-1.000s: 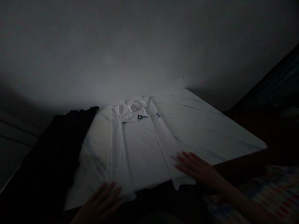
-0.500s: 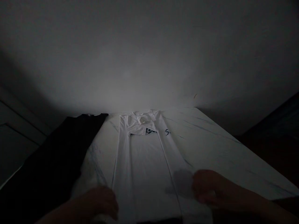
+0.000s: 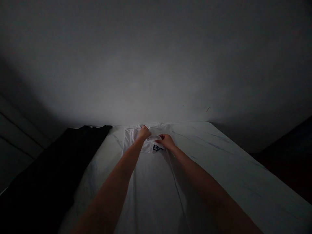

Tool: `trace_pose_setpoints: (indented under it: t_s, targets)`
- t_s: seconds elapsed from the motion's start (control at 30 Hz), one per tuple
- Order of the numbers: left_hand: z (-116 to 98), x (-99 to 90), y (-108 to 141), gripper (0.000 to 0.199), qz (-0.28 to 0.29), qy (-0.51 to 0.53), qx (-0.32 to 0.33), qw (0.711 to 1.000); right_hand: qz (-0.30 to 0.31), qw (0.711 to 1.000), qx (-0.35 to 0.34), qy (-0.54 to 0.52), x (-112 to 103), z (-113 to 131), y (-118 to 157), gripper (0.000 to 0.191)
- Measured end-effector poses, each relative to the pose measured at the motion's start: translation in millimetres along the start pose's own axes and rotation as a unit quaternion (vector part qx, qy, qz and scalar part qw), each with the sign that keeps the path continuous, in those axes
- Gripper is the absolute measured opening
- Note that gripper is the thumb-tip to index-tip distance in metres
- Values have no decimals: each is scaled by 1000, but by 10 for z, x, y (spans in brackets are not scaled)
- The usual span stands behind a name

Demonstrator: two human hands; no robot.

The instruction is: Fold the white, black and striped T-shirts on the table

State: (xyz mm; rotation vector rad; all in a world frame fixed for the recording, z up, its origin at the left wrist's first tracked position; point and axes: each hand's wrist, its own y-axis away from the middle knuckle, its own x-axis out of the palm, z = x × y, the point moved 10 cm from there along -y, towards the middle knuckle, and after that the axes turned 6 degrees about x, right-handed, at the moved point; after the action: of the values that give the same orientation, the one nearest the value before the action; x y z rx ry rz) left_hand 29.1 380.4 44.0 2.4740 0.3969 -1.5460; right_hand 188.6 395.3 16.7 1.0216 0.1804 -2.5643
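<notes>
A white long-sleeved shirt [image 3: 151, 182] lies spread on the table, with its sleeves running down towards me. At its far end, near the collar, my left hand [image 3: 145, 132] is closed on the white cloth. My right hand [image 3: 167, 141] is beside it, its thumb and fingers curled round a fold of the same shirt. A dark printed patch [image 3: 158, 148] shows just below the right fingers. My forearms cover parts of both sleeves, and the dim light hides the finer folds.
A black garment [image 3: 53, 162] lies along the table's left side. The marbled white tabletop [image 3: 219, 156] stretches to the right, ending in a slanting edge. A plain pale wall [image 3: 146, 78] rises behind the table.
Both hands have moved forward from the near part of the table to the shirt's collar end. They now grip the cloth there.
</notes>
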Motion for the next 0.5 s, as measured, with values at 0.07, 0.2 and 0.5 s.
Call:
trace_pose_setpoints:
  t_s: [0.07,0.2,0.5]
  targets:
    - [152,40,-61,53,-20,1,-9,1000,56,995,-78,-31,130,94,139,32]
    - [421,-45,-116,39,-44,0,-10,999,326,907,-258,-64,571,312,626,27]
    - [-246,98,664,41,-70,-105,351,928,24,976,-169,137,104,104,-302,45]
